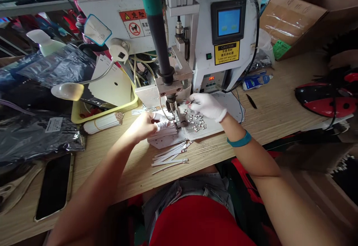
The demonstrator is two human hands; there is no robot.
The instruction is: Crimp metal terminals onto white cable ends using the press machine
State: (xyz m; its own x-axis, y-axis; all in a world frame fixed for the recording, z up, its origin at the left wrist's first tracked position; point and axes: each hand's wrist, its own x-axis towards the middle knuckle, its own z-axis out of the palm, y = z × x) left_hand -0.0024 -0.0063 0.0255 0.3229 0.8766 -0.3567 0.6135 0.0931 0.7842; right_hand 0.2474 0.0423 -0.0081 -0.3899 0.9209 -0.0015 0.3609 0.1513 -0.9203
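Below the tip of the soldering machine (171, 100), my left hand (149, 124), with white covers on some fingertips, is closed at the ends of flat white strips (165, 131); which strip it pinches is too small to tell. My right hand (207, 106), in a white glove, is bent with fingertips together just right of the machine tip, and what they hold is hidden. Small metal-and-white pieces (197, 123) lie scattered on the plate below it. More white strips with small ends (170, 156) lie loose on the table nearer to me.
A yellow basket (134, 102) and a bundle of white strips (103, 123) are at left, with a phone (54, 186) nearer. A lamp head (68, 91) hangs over the basket. Right are a glue tube (256, 81), black tweezers (251, 101) and a red-black object (324, 98).
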